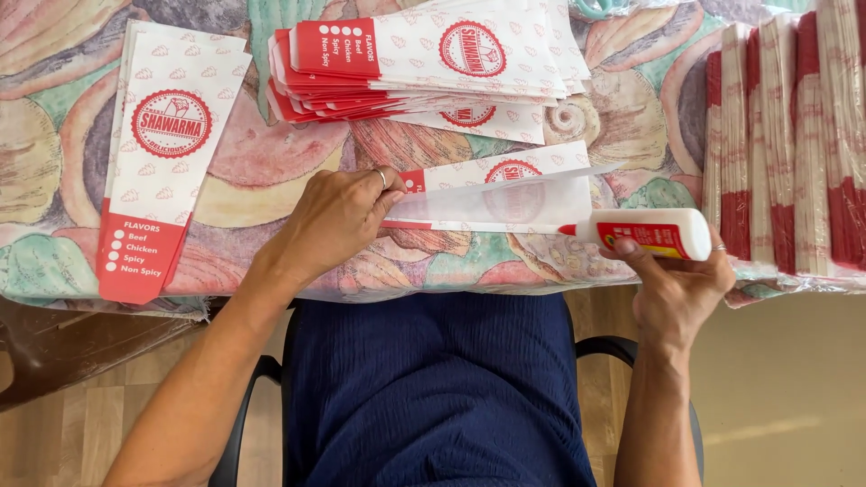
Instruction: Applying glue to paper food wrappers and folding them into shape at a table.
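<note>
The left hand pressed flat on the near end of a white and red paper sleeve lying close to the front edge of the counter, its fingers spread over the paper and holding it down. The right hand gripped a white glue bottle with its fingers wrapped around the body, the red nozzle touching the sleeve's lower edge. A fanned stack of sleeves lay just beyond, a smaller pile sat well apart to the left, and bundled sleeves stood along the right edge. Open patterned cloth showed between the piles.
</note>
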